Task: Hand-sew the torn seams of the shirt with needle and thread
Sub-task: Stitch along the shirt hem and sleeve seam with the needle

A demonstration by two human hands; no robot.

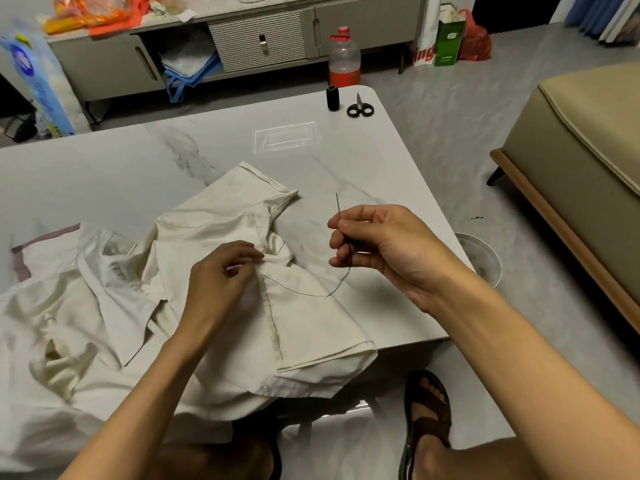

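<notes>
Two grips, a person's bare hands, work over a cream shirt (311, 323) that lies crumpled on a white, marble-patterned table (104, 174). The left grip (225, 271) rests on the shirt with its fingers curled, pinching a small fold of cloth. This fold is at the top of a dark line of stitches that runs down the fabric toward the person.

The right grip (377, 244) is raised just to the right of the left one, apart from it and over the shirt's edge. Its thumb and forefinger pinch a needle (337, 202), and its other fingers are loosely curled. The needle stands nearly upright, its free end poking up past the fingertips. A dark thread (311, 293) hangs from under the right grip. It curves down and leftward across the shirt and meets the cloth just beside the left grip's fingertips.

Well beyond the right grip, at the table's far corner, a black spool (332, 97) stands upright. Small black-handled scissors (360, 108) lie just to the right of it. Past these, on the floor, stands a plastic bottle (344, 58) with a red cap, in front of a low grey cabinet (263, 43).

To the right of the right grip and below the table's edge, a pale bowl (485, 258) sits on the floor. Farther right is a tan sofa (588, 150). Nearer the person than the right grip, a foot in a brown sandal (427, 410) rests on the floor.
</notes>
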